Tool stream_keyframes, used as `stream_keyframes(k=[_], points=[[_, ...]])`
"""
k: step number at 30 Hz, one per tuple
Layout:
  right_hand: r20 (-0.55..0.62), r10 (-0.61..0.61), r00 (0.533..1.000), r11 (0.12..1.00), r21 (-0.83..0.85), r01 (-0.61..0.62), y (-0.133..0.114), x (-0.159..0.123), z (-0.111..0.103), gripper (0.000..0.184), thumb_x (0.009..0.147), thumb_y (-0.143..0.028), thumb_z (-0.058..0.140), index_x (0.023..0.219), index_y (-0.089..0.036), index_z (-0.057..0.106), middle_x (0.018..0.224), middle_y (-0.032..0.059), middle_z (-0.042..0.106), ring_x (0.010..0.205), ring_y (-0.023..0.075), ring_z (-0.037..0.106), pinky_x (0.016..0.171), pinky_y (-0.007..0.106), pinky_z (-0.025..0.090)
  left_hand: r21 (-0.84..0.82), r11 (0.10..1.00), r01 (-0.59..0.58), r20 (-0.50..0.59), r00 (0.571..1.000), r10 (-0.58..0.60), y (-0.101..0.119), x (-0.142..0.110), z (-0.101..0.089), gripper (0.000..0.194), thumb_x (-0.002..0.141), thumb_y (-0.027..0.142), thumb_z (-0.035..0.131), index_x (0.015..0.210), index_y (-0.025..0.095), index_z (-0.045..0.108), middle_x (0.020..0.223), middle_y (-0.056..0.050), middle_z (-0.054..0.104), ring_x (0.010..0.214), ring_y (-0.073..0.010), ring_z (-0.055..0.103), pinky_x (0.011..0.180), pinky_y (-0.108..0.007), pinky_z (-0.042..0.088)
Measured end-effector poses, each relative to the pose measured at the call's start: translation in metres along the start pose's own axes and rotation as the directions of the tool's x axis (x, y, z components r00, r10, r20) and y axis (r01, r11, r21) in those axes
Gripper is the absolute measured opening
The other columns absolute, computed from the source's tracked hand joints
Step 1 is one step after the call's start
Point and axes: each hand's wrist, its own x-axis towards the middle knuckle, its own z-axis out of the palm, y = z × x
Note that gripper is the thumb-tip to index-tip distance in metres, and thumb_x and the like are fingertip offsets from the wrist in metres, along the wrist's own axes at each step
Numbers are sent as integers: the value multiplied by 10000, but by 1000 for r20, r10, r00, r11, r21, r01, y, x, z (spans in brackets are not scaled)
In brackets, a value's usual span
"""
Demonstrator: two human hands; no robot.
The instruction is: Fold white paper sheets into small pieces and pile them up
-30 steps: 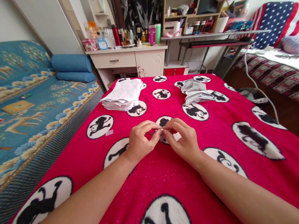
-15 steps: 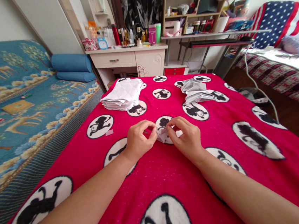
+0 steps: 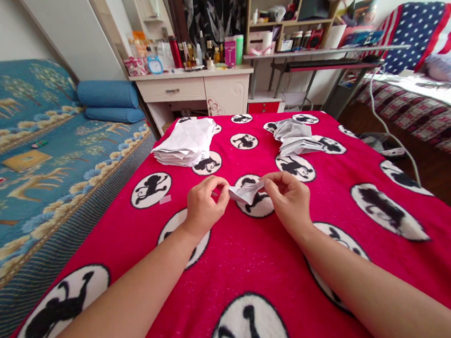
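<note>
1. the small folded paper (image 3: 247,192) is at the middle of the red cloth (image 3: 243,265), in front of the person, between the two hands.
2. the left hand (image 3: 207,205) is closed in a pinch, the thumb and forefinger on the left end of this paper; the other fingers are curled.
3. the right hand (image 3: 290,200) is pinched in the same manner on the right end, so the paper is spanned from one hand to the other, with its middle dipping.
4. beyond the left hand there is the large paper pile (image 3: 186,141), and beyond the right hand the smaller paper pile (image 3: 296,136); both stand well apart from the hands.
5. a pale scrap (image 3: 165,199) lies to the left of the left hand, near it.
6. between the two piles, and from the hands toward the person, the cloth lies open with its round prints.
7. the far edge of the cloth is just behind the piles, before the white dresser (image 3: 186,90); the blue sofa (image 3: 48,154) runs along the left edge.
</note>
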Motion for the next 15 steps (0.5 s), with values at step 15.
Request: stream_keyframes(k=[15], points=[[319,-280,905,830,-394,395,-1,-6,-3,204,812,-129,534,946,-216,660,982,45,666,777,152,621,633,246,457,218,919,-329,394,891,226,12,-6,1,242,846,78,499,900,212,693,1178,-66,620,1052,-208,590,839,-317,512]])
